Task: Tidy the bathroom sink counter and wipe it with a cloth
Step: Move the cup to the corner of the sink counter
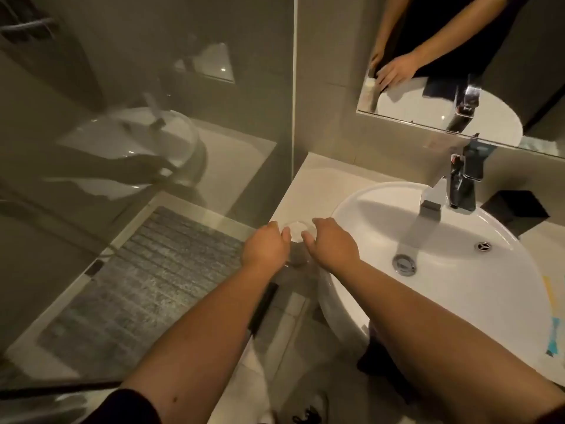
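Two hands around clear glass, beside sink.

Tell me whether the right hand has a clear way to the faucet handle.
Probably yes: the right hand is beside a clear glass, and only the open basin lies between it and the faucet handle.

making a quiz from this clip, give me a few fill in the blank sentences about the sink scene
1. Both hands, the left hand and the right hand, are around a clear ____.
2. The glass is at the counter edge, to the ____ of the basin.
3. The wall above the faucet holds a ____.

Missing words: glass; left; mirror
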Demonstrator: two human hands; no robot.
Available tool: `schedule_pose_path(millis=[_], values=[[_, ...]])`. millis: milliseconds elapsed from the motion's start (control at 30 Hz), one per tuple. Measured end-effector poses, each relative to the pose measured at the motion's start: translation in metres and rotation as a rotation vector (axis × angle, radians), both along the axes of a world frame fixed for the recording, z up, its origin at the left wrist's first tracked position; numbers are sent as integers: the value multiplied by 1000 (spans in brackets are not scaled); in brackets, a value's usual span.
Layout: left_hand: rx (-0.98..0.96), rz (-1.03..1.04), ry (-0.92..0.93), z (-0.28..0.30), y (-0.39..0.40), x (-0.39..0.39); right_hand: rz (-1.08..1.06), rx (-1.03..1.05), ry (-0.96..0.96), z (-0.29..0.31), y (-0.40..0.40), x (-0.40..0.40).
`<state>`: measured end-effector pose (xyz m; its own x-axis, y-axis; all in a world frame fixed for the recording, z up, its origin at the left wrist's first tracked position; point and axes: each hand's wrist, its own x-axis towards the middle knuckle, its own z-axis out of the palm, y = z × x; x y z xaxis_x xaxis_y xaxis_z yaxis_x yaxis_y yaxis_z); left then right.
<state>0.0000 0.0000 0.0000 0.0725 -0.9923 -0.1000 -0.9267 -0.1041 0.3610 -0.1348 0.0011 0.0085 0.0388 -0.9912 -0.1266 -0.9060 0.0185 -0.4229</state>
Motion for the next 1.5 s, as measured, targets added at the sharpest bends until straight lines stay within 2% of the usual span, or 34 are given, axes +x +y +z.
schedule_pose_path(millis=[100,200,367,467,700,900,1033,1300,1500], values=[[79,46,17,-10,-12,-3,-73,131,-65,-7,-18,3],[114,32,124,-24,-20,-4,-98,262,-95,-10,-32,8],[73,31,257,-39,-23,-2,-154,328,-229,-15,-43,10],[11,26,278,-30,-21,1,-209,291,-386,-7,-37,11],[-150,-100,285,53,-40,-15,-282,63,-465,70,-35,-10],[-189,-316,281,88,-34,-72,-378,-79,-394,105,-1,-66],[-166,-483,294,82,-6,-125,-490,-103,-256,96,43,-114],[9,-811,276,78,52,-244,-752,-48,-71,71,129,-215],[-21,-922,260,75,61,-342,-905,-151,-200,70,149,-307]])
